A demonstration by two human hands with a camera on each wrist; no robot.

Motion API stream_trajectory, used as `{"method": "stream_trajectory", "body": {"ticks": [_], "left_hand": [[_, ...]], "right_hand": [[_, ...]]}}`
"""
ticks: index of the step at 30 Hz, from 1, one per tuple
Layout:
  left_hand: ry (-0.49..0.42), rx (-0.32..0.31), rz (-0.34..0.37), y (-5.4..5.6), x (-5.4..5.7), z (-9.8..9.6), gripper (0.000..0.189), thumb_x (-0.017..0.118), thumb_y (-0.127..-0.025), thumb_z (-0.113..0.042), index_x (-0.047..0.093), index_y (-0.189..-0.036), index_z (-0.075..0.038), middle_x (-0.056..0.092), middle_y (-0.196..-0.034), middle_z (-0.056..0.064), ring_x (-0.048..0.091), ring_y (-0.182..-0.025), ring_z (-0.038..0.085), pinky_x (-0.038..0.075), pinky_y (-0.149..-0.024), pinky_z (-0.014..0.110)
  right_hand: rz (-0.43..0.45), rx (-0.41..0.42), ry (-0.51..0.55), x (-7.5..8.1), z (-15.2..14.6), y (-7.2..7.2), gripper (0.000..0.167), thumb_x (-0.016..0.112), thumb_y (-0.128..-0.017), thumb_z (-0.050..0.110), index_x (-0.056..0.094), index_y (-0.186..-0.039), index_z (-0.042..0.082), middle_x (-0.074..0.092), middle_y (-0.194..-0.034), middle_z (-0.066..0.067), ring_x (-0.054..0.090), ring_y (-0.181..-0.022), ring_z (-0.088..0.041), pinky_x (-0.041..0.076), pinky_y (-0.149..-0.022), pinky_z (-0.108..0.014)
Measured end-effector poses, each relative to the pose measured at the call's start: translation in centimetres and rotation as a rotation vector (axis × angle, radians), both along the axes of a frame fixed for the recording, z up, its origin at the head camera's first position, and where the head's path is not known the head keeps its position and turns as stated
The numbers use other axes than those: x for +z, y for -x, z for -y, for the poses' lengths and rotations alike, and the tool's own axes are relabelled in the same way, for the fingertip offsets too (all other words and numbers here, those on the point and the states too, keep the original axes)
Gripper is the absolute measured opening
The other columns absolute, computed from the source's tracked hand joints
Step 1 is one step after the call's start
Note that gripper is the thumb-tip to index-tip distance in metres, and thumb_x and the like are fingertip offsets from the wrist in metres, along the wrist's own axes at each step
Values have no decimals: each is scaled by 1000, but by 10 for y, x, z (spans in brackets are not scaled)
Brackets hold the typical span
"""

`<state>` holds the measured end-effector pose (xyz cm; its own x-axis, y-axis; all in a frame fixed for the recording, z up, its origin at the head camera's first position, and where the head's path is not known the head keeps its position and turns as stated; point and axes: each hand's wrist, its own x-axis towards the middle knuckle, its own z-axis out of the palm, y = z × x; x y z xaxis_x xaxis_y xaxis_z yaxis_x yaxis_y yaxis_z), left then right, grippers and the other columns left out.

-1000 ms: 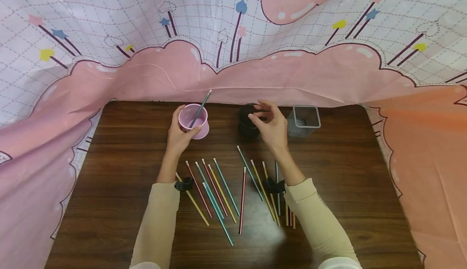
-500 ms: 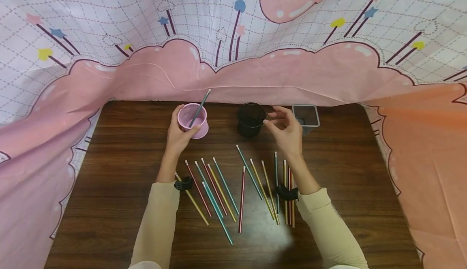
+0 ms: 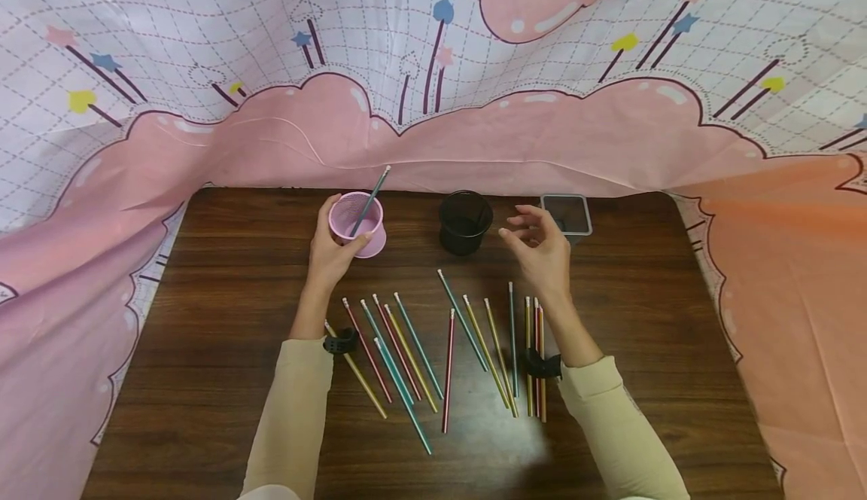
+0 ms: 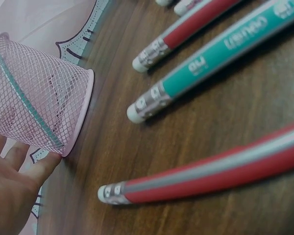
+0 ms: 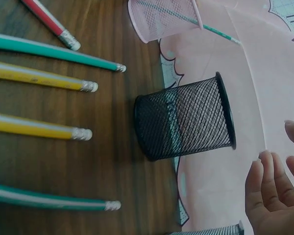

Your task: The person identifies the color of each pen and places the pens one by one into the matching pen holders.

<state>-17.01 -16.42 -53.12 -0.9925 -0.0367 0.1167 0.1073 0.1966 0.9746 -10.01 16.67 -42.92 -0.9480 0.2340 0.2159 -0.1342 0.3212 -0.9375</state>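
Note:
My left hand (image 3: pixel 330 255) grips a pink mesh pencil cup (image 3: pixel 345 214) at the back left of the table, thumb at the front and fingers round the far side. A green pencil (image 3: pixel 378 184) leans inside it, also visible through the mesh in the left wrist view. My right hand (image 3: pixel 547 255) hovers between a black mesh pencil cup (image 3: pixel 462 238) and a grey square mesh holder (image 3: pixel 581 233), touching neither. Its fingers are loosely bent with nothing between them. In the right wrist view, the black cup (image 5: pixel 186 117) stands upright, apart from the fingertips (image 5: pixel 255 171).
Several red, green and yellow pencils lie on the dark wood table (image 3: pixel 223 297) in front of the cups, eraser ends pointing away. A red pencil (image 3: pixel 448 372) is in the middle; a yellow pencil (image 3: pixel 359 372) lies near the left wrist. Patterned cloth (image 3: pixel 433 138) hangs behind.
My right hand has moved right, from over the black cup to beside it, in front of the grey holder. My left hand stays on the pink cup.

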Motion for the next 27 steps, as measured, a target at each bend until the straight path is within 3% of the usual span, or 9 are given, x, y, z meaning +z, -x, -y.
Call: {"method": "stream_trajectory", "body": {"ticks": [2,6,9,13,18,27], "left_hand": [[-8,-6,1,-4,10,0,87,83,-78,-9,35,-151,-15,49,-142,23,49,-126,46,41,-101,56],[-20,-26,0,-9,27,-6,86,81,-79,-5,34,-150,-9,47,-142,28,48,-126,49,42,-100,58],[-17,-28,-4,-10,27,-8,86,82,-79,-6,34,-150,-8,47,-142,28,48,-126,49,42,-99,57],[-4,-15,-5,-12,28,-5,85,82,-79,-6,35,-150,-6,47,-142,29,49,-125,50,44,-97,53],[2,-9,-19,-12,29,-3,84,81,-79,-5,35,-149,-5,46,-142,30,49,-125,51,46,-95,53],[14,-5,-15,-15,29,-7,84,81,-79,-5,35,-150,-6,47,-141,29,49,-125,51,44,-95,60]], "right_hand": [[21,-4,-22,-3,-2,-2,40,75,-85,-1,61,-123,-4,67,-107,-26,64,-81,-18,48,-69,-17],[51,-21,-47,-29,-18,-1,43,74,-87,1,60,-127,-1,68,-110,-21,65,-87,-28,51,-73,-17],[67,-38,-72,-53,-29,-2,43,75,-87,4,61,-128,5,70,-110,-16,66,-89,-28,52,-76,-17],[93,-45,-98,-69,-32,-9,41,75,-87,6,63,-126,9,71,-107,-10,67,-86,-16,52,-77,-16],[109,-66,-107,-77,-34,-13,39,74,-87,4,63,-125,9,72,-106,-9,66,-84,-11,51,-76,-16],[180,-72,-178,-87,-43,-20,41,75,-86,3,63,-125,8,72,-106,-9,68,-84,-24,49,-69,-12]]}}
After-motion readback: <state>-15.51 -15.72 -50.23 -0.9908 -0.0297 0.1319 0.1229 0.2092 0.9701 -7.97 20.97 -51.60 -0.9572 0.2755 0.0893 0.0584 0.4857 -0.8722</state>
